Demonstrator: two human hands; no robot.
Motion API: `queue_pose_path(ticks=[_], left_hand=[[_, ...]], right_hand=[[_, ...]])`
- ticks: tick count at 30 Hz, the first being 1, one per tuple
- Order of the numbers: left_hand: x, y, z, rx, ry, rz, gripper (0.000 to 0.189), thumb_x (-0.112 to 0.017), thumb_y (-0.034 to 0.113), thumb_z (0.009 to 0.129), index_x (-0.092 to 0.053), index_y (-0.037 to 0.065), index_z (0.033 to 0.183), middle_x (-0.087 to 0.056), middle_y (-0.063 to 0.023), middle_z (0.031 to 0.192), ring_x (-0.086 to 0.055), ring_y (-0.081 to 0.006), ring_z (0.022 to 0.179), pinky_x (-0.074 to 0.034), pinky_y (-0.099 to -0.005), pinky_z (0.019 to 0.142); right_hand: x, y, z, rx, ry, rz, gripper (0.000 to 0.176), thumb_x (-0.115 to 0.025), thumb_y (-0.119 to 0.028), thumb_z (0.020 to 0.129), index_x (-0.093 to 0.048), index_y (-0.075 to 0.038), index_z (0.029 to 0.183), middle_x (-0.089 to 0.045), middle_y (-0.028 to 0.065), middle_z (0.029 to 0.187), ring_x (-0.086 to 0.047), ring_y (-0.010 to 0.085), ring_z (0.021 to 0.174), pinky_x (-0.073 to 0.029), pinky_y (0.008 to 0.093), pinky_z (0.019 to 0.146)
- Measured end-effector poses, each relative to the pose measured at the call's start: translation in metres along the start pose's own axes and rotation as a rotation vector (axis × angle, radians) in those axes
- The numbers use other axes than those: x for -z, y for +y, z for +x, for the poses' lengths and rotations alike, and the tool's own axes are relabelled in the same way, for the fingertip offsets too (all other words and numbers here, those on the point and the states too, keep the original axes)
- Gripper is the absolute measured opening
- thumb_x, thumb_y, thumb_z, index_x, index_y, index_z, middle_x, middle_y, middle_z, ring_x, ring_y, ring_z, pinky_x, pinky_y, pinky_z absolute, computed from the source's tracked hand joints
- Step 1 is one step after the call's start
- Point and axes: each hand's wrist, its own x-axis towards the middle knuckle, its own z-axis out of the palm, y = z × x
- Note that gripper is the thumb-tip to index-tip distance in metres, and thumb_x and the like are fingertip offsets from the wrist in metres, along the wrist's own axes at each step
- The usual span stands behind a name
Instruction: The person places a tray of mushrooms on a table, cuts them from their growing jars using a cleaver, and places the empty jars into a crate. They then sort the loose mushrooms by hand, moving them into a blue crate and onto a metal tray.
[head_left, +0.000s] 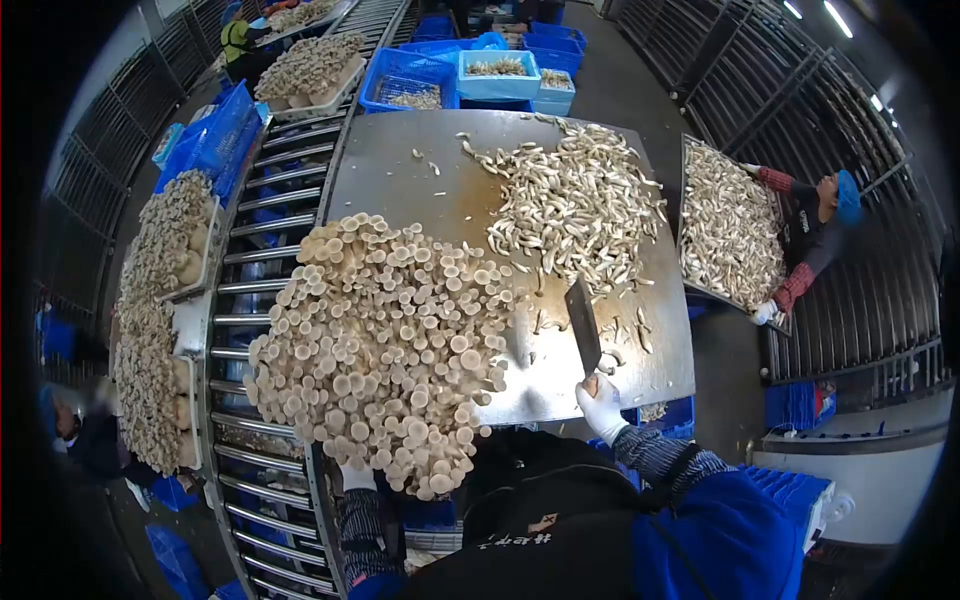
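Note:
A large cluster of brown-capped mushrooms (385, 345) covers the left part of the metal table (400, 150) and overhangs its front edge. My left hand (357, 477), in a white glove, is at the lower left edge of the cluster; the caps hide its fingers. My gloved right hand (600, 405) is closed around the handle of a cleaver (582, 325), whose broad blade points away over the table. Beyond the blade lies a pile of loose cut mushrooms (575, 205), with a few scattered pieces near the blade.
A roller conveyor (262, 290) runs along the left, with trays of mushroom clusters (160, 300) beyond it. Blue crates (410, 78) stand behind the table. At right, a co-worker in a blue cap (815, 225) holds a full tray (730, 222) beside metal racks.

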Motion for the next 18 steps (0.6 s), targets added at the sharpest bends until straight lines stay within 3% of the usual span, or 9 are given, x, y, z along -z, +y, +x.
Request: queue_pose_path(ticks=[1, 3, 6, 8, 11, 13, 15, 16, 18], left_hand=[[-0.001, 0.004, -0.006, -0.024, -0.002, 0.022, 0.038, -0.055, 0.021, 0.102, -0.056, 0.008, 0.137, -0.062, -0.0072, 0.125, -0.064, -0.0256, 0.108, -0.057, -0.0387, 0.082], [0.003, 0.013, -0.023, -0.056, 0.007, 0.117, 0.038, -0.055, 0.021, 0.102, -0.055, 0.008, 0.138, -0.062, -0.0064, 0.125, -0.065, -0.0249, 0.107, -0.058, -0.0378, 0.081], [0.008, 0.025, -0.035, -0.106, 0.016, 0.327, 0.029, -0.057, 0.023, 0.102, -0.062, 0.001, 0.120, -0.067, -0.0079, 0.107, -0.068, -0.0196, 0.091, -0.058, -0.0309, 0.066], [-0.020, 0.023, -0.055, -0.299, 0.087, 0.406, 0.025, -0.060, 0.025, 0.101, -0.063, 0.000, 0.103, -0.066, -0.0058, 0.087, -0.064, -0.0150, 0.072, -0.054, -0.0289, 0.057], [-0.051, 0.030, -0.082, -0.171, 0.164, 0.554, 0.025, -0.061, 0.027, 0.100, -0.061, 0.002, 0.099, -0.062, -0.0034, 0.079, -0.058, -0.0118, 0.062, -0.050, -0.0279, 0.054], [-0.080, 0.028, -0.086, -0.191, 0.241, 0.606, 0.025, -0.062, 0.027, 0.100, -0.062, 0.003, 0.093, -0.058, -0.0011, 0.074, -0.055, -0.0097, 0.060, -0.045, -0.0265, 0.050], [-0.095, 0.023, -0.074, -0.301, 0.270, 0.810, 0.032, -0.065, 0.030, 0.098, -0.060, 0.001, 0.085, -0.058, -0.0059, 0.070, -0.057, -0.0180, 0.061, -0.049, -0.0334, 0.055], [-0.109, 0.016, -0.062, -0.666, 0.430, 1.079, 0.040, -0.069, 0.034, 0.093, -0.060, -0.003, 0.082, -0.062, -0.0166, 0.077, -0.061, -0.0314, 0.072, -0.051, -0.0421, 0.069], [-0.140, 0.025, -0.062, -0.843, 0.497, 1.276, 0.047, -0.073, 0.037, 0.088, -0.062, -0.008, 0.091, -0.063, -0.0263, 0.093, -0.060, -0.0419, 0.092, -0.047, -0.0481, 0.087]], right_hand=[[0.012, -0.018, 0.003, 0.029, 0.025, 0.073, 0.023, -0.069, -0.022, 0.088, -0.061, -0.001, 0.095, -0.067, 0.0205, 0.082, -0.067, 0.0382, 0.077, -0.053, 0.0451, 0.073], [0.014, -0.015, 0.016, 0.070, 0.094, 0.111, 0.017, -0.066, -0.016, 0.091, -0.060, -0.001, 0.098, -0.064, 0.0159, 0.079, -0.065, 0.0289, 0.070, -0.051, 0.0396, 0.065], [0.036, -0.043, 0.040, 0.107, 0.205, 0.125, 0.015, -0.065, -0.014, 0.094, -0.060, -0.002, 0.101, -0.060, 0.0056, 0.068, -0.059, 0.0129, 0.055, -0.048, 0.0307, 0.052], [0.040, -0.031, 0.056, -0.138, -0.030, 0.368, 0.017, -0.066, -0.017, 0.095, -0.061, -0.001, 0.098, -0.059, 0.0028, 0.065, -0.057, 0.0106, 0.053, -0.047, 0.0284, 0.051], [0.063, -0.043, 0.055, -0.217, -0.057, 0.483, 0.019, -0.067, -0.019, 0.096, -0.062, -0.001, 0.097, -0.061, 0.0022, 0.069, -0.055, 0.0097, 0.052, -0.047, 0.0262, 0.051], [0.072, -0.036, 0.062, -0.102, -0.026, 0.619, 0.020, -0.066, -0.020, 0.098, -0.062, -0.001, 0.095, -0.063, 0.0036, 0.068, -0.054, 0.0097, 0.051, -0.046, 0.0259, 0.050], [0.083, -0.032, 0.070, -0.052, 0.070, 0.649, 0.018, -0.062, -0.017, 0.098, -0.064, 0.000, 0.092, -0.063, 0.0043, 0.066, -0.054, 0.0100, 0.050, -0.045, 0.0260, 0.050], [0.091, -0.029, 0.078, -0.057, 0.029, 0.609, 0.019, -0.061, -0.016, 0.099, -0.064, 0.000, 0.089, -0.062, 0.0043, 0.065, -0.054, 0.0102, 0.051, -0.046, 0.0268, 0.050], [0.115, -0.040, 0.090, -0.119, -0.091, 0.559, 0.022, -0.058, -0.015, 0.099, -0.064, -0.001, 0.084, -0.061, 0.0045, 0.063, -0.055, 0.0109, 0.051, -0.046, 0.0283, 0.050]])
